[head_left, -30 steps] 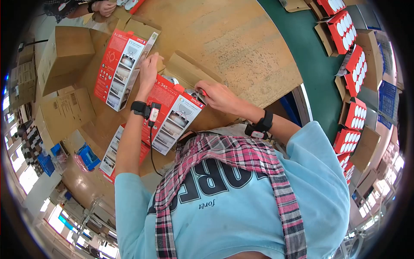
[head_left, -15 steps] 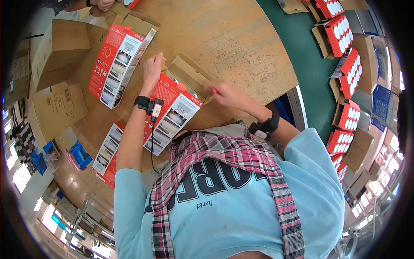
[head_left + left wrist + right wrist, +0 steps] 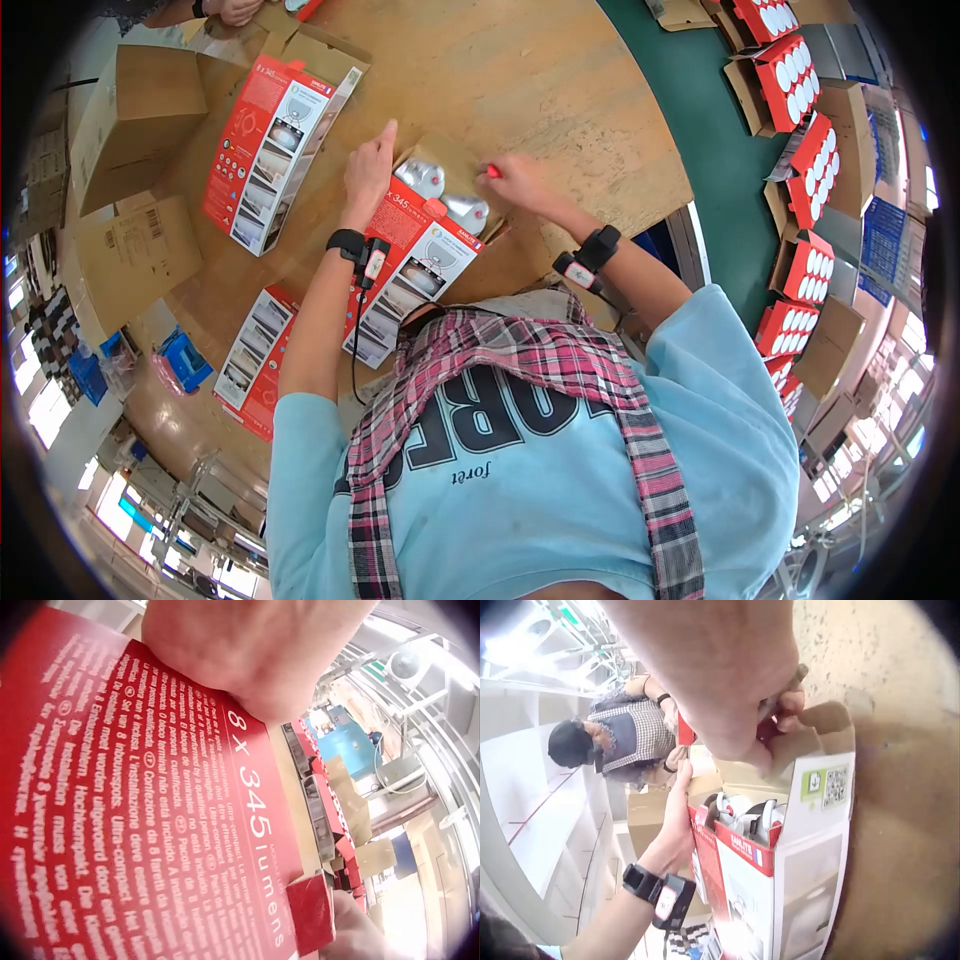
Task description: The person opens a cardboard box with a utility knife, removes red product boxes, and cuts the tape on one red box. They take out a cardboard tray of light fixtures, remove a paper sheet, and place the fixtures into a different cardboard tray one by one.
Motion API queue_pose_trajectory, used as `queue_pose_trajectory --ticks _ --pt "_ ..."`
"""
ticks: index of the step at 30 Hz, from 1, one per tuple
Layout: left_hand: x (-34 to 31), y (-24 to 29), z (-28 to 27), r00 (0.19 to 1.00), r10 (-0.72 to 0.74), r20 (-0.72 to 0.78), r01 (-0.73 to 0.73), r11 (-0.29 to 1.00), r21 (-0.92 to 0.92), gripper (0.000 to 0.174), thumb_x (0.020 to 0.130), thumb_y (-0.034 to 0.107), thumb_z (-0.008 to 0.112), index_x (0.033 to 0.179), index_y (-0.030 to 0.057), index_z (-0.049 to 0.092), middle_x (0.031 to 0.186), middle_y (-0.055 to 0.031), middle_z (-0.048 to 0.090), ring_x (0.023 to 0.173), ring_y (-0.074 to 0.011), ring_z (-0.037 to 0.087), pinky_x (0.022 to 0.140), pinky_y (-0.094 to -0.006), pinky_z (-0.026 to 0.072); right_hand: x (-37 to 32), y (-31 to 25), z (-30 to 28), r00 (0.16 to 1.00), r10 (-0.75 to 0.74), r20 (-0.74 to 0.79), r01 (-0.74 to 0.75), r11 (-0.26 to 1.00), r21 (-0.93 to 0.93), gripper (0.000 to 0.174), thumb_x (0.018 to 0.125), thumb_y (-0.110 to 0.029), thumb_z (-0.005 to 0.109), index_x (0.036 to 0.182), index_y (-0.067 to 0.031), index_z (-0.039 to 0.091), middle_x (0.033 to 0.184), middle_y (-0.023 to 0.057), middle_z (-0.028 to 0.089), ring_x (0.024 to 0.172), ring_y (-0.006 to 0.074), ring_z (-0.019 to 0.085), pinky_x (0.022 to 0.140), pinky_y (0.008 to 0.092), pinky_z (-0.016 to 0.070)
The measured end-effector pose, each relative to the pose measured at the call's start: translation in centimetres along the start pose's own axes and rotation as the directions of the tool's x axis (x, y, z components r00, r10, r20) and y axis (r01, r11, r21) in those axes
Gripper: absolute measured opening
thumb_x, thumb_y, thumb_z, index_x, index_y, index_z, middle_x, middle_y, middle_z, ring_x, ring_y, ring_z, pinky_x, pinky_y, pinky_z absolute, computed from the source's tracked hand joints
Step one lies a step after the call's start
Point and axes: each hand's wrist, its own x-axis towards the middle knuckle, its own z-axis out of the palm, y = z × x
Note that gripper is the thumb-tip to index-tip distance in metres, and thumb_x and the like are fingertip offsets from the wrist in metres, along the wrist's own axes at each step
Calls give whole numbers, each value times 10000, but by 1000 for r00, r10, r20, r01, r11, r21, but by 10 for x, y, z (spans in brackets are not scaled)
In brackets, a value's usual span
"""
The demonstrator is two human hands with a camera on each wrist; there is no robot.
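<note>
An open red-and-white carton of downlights (image 3: 425,262) lies before me, with silver downlights (image 3: 420,178) showing at its open end. My left hand (image 3: 369,178) rests against the carton's left side, by that end, its index finger straight. In the left wrist view this hand covers part of the red printed panel (image 3: 165,802). My right hand (image 3: 524,186) is at the far right of the open end with curled fingers, gripping a small red object (image 3: 493,171) that is mostly hidden. In the right wrist view its fingers overlap the cardboard flap (image 3: 829,724).
A second carton (image 3: 270,150) stands to the left, and a third carton (image 3: 255,360) lies nearer me. Brown boxes (image 3: 140,130) stand at far left. Several filled cartons (image 3: 790,75) line the green surface (image 3: 735,180) at right. Another person (image 3: 634,735) works across the table.
My right hand moved off the downlights to the right, then slightly farther from me along the flap. The flap has swung outward, uncovering the downlights. My left hand shifted slightly right.
</note>
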Motion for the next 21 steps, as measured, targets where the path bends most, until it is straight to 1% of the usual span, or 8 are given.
queue_pose_trajectory --ticks 2,5,8,11,12,15,19,21 --pt "1 3 4 1000 -16 -3 16 999 47 771 892 649 261 960 4 679 977 -270 635 983 -452 570 858 -501 431 7 13 -23 998 58 -33 -58 998 0 256 790 -344 627 851 -97 649 803 157 647 791 338 626 665 454 490" --pt "0 5 8 1000 -26 -8 27 998 55 782 894 651 243 972 1 673 999 -271 630 994 -453 565 870 -508 425 21 34 -51 985 166 -48 -170 980 -103 275 796 -364 622 850 -95 648 818 156 648 798 340 625 673 448 490" --pt "-2 8 9 1000 -28 -1 28 998 60 783 899 645 235 987 -2 667 1009 -272 627 1008 -453 559 877 -512 421 34 57 -71 982 144 -124 -160 979 -130 293 800 -374 619 849 -87 642 832 157 649 804 346 624 677 446 489" --pt "-1 7 9 999 -35 4 35 997 71 779 903 638 231 997 -4 663 1016 -272 625 1014 -453 556 881 -517 418 44 66 -103 972 159 -175 -183 974 -131 300 801 -384 615 858 -90 644 858 155 651 826 347 624 678 445 490" --pt "-1 5 10 1000 -30 4 30 997 69 778 905 635 230 999 -4 662 1019 -273 624 1014 -454 556 883 -518 416 47 66 -113 959 199 -202 -227 966 -127 288 800 -378 607 876 -104 651 875 148 655 845 341 624 687 442 493" --pt "4 -2 13 1000 -16 13 15 997 75 773 910 628 226 1004 -4 661 1028 -274 621 1013 -456 554 886 -523 413 63 83 -145 949 201 -243 -258 939 -229 272 795 -366 601 881 -114 653 879 138 660 855 336 624 696 443 495" --pt "1 2 11 999 -27 36 24 996 84 772 913 624 222 1014 -5 658 1039 -275 616 1018 -462 547 894 -528 406 75 102 -176 913 132 -387 -279 893 -354 258 785 -349 602 885 -117 658 887 140 662 861 336 629 705 451 497" --pt "0 2 11 999 -31 24 29 996 84 774 911 627 224 1017 -4 658 1038 -275 615 1020 -462 545 898 -527 404 79 107 -191 896 170 -411 -332 870 -364 246 787 -335 606 895 -121 659 880 147 663 860 343 630 717 461 499"
